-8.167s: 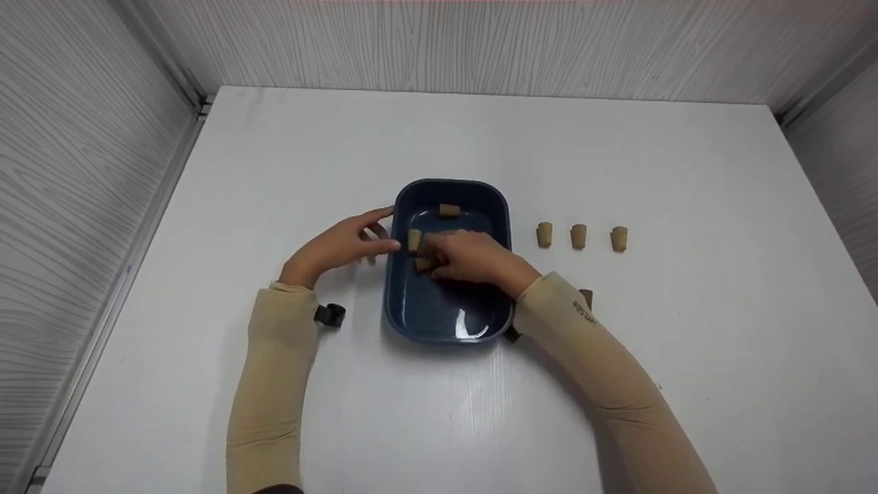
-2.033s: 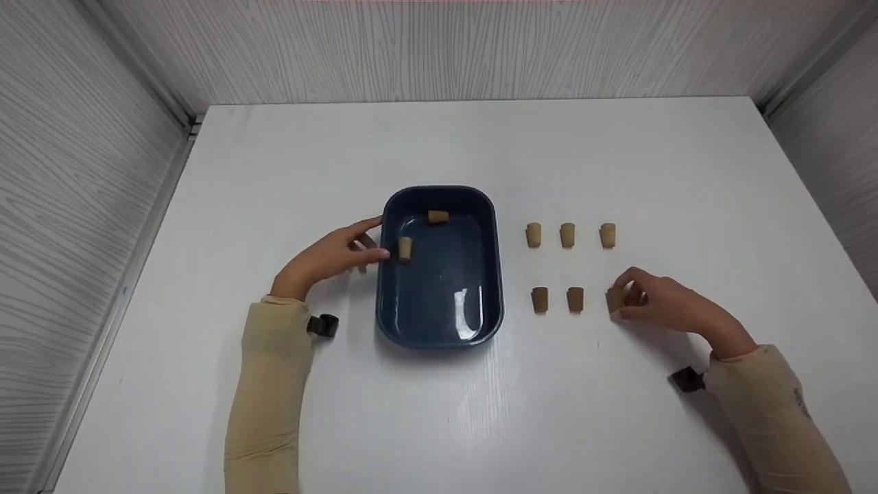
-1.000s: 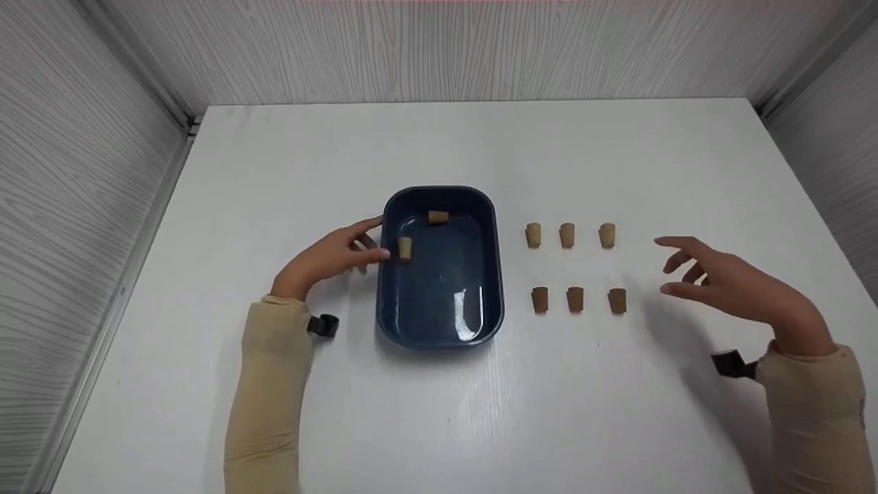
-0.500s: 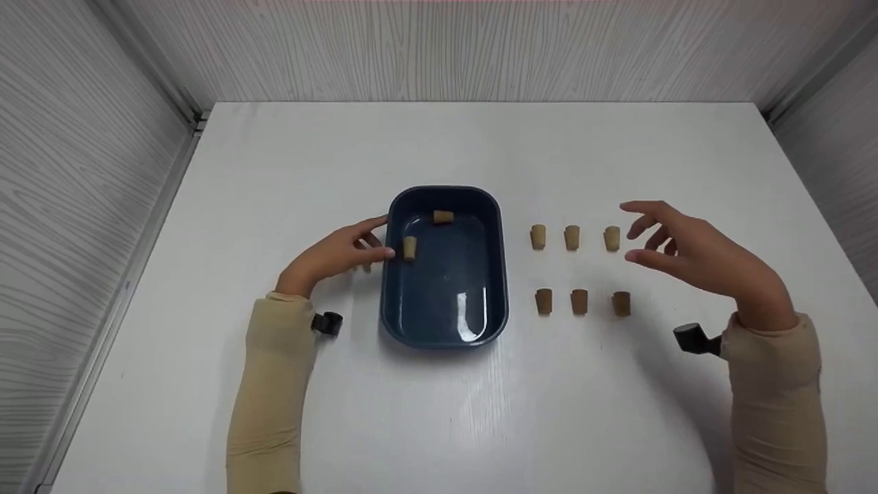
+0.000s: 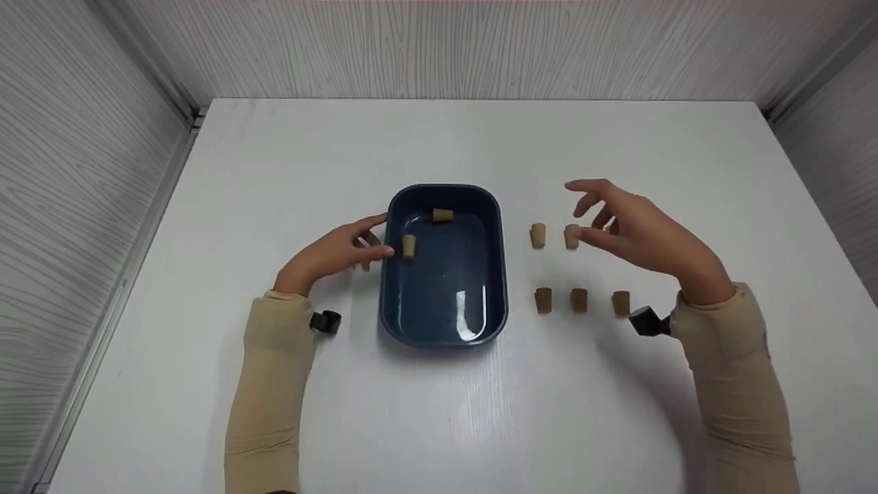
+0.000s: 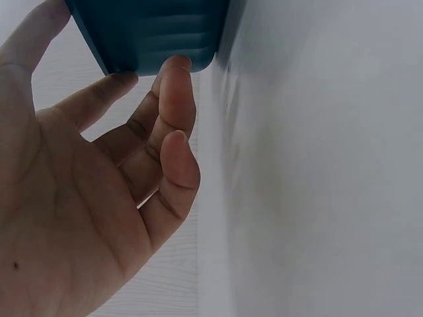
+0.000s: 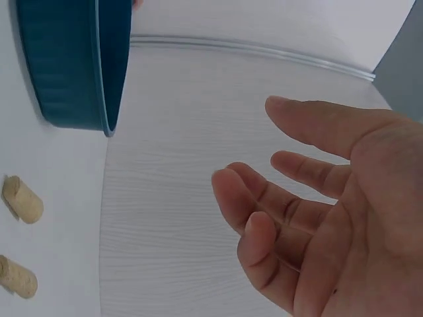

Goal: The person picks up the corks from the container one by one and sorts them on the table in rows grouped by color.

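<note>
A deep blue plastic tub (image 5: 442, 302) sits mid-table with two tapered cork stoppers inside, one lying near the far wall (image 5: 443, 215) and one by the left wall (image 5: 409, 247). My left hand (image 5: 336, 252) is at the tub's left side, thumb and forefinger touching its rim, the other fingers loosely bent. My right hand (image 5: 638, 230) hovers over the back row of corks, thumb and fingers spread apart, holding nothing. Two pale corks of that row show, a left cork (image 5: 538, 235) and a cork (image 5: 571, 237) overlapped by my thumb; the row's right end is hidden beneath the hand.
In front of the pale row stand three darker corks: left (image 5: 543, 300), middle (image 5: 579, 300) and right (image 5: 621, 303). A black wrist camera (image 5: 648, 321) hangs close to the right one. Wood-grain panels (image 5: 480, 48) wall in the white table (image 5: 309, 151).
My right hand earlier reached into the tub, then released a cork at the front row's right end. It has since lifted and moved left over the back row. My left hand stays put.
</note>
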`<action>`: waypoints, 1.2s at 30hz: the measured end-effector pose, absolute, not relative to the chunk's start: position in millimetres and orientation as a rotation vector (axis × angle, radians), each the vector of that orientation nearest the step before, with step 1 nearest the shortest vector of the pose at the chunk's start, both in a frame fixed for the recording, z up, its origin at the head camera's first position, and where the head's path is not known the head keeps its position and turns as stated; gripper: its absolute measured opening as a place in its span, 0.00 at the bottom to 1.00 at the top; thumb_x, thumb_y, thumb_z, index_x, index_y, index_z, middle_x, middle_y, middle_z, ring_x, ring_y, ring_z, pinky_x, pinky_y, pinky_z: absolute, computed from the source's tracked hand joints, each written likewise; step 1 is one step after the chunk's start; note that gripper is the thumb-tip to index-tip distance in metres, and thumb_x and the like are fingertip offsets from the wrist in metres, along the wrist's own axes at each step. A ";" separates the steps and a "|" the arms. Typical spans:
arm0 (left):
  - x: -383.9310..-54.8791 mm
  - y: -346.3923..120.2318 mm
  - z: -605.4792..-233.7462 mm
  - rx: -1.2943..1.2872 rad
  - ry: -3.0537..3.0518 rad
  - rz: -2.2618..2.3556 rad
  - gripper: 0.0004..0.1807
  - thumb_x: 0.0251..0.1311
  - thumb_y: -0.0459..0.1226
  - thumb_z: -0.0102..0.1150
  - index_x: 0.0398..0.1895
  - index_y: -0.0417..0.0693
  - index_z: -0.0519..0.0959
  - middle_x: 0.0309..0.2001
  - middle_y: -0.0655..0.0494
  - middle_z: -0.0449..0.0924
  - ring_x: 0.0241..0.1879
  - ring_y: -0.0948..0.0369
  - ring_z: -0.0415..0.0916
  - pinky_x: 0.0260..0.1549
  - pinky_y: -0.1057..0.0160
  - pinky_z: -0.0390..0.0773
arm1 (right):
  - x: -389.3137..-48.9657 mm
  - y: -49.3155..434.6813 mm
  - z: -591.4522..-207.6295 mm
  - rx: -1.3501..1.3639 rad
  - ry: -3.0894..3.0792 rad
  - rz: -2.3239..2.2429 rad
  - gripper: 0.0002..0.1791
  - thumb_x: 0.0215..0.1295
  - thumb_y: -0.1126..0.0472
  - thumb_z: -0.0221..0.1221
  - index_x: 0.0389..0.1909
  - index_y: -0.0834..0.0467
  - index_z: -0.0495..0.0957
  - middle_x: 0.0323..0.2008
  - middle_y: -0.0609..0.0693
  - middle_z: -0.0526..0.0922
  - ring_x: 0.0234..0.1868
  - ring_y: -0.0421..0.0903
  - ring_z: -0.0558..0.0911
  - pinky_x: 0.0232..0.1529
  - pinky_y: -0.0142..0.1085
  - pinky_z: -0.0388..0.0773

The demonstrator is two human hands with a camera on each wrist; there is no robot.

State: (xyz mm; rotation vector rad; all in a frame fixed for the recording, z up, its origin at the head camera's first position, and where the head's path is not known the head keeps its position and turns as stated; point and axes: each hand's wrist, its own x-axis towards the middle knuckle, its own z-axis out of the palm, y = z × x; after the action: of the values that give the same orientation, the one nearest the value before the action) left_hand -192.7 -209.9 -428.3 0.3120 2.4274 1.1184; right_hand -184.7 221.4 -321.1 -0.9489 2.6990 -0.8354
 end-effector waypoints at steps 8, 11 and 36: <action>-192.8 -211.3 -429.7 0.306 2.406 1.145 0.45 0.60 0.60 0.57 0.76 0.61 0.52 0.53 0.47 0.75 0.38 0.55 0.77 0.40 0.59 0.72 | -195.7 190.3 -328.3 -1.049 2.591 -0.960 0.30 0.69 0.59 0.57 0.70 0.51 0.60 0.49 0.54 0.78 0.34 0.43 0.80 0.32 0.29 0.76; -192.8 -211.4 -429.7 0.304 2.409 1.142 0.45 0.59 0.61 0.57 0.76 0.61 0.52 0.53 0.47 0.75 0.38 0.55 0.77 0.40 0.60 0.72 | -200.6 179.2 -330.4 -1.044 2.573 -0.987 0.29 0.70 0.59 0.57 0.69 0.50 0.61 0.48 0.52 0.79 0.32 0.44 0.79 0.29 0.30 0.76; -191.6 -209.4 -428.5 0.291 2.410 1.136 0.45 0.59 0.61 0.58 0.76 0.63 0.53 0.53 0.48 0.74 0.38 0.55 0.77 0.40 0.59 0.72 | -212.9 97.0 -363.3 -1.115 2.578 -0.907 0.26 0.68 0.52 0.58 0.65 0.54 0.67 0.42 0.51 0.81 0.35 0.46 0.78 0.39 0.39 0.74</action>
State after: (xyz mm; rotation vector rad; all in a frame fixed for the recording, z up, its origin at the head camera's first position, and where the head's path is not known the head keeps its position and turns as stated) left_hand -191.6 -209.4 -428.5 0.2908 2.4100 1.1364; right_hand -212.9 97.0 -363.3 -1.1147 2.5781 -0.9065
